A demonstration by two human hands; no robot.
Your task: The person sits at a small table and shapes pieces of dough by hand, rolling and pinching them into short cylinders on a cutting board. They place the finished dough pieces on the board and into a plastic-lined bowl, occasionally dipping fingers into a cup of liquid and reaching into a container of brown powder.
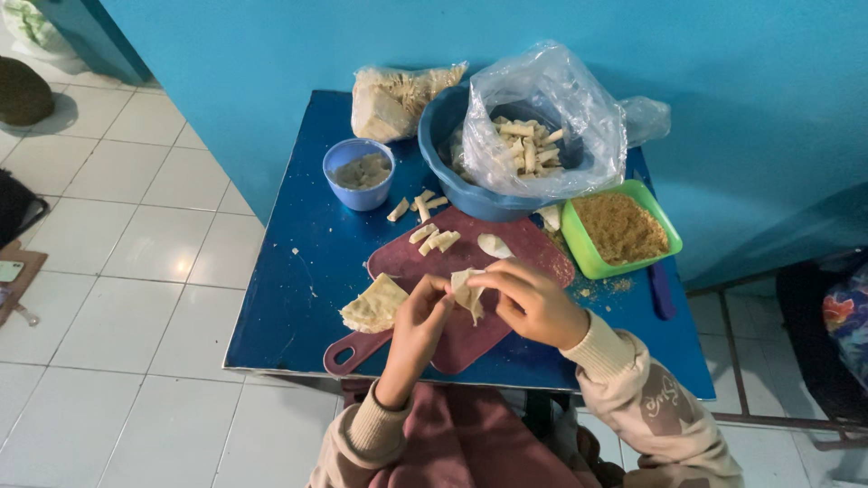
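Note:
My left hand (419, 327) and my right hand (529, 301) meet over a dark red cutting board (524, 248) and together pinch a thin pale wrapper sheet (468, 291), partly folded. A stack of the same wrapper sheets (373, 305) lies at the board's left edge, close to my left hand. Several small rolled pieces (435, 239) and one pale folded piece (494, 245) rest on the far part of the board.
On the small blue table (289, 271) stand a small blue bowl of greyish paste (359, 172), a big blue basin (443, 136) holding a plastic bag of rolled pieces (529, 145), a bag of wrappers (393, 98), and a green tray of brown crumbs (620, 227). Blue wall behind, white tiled floor left.

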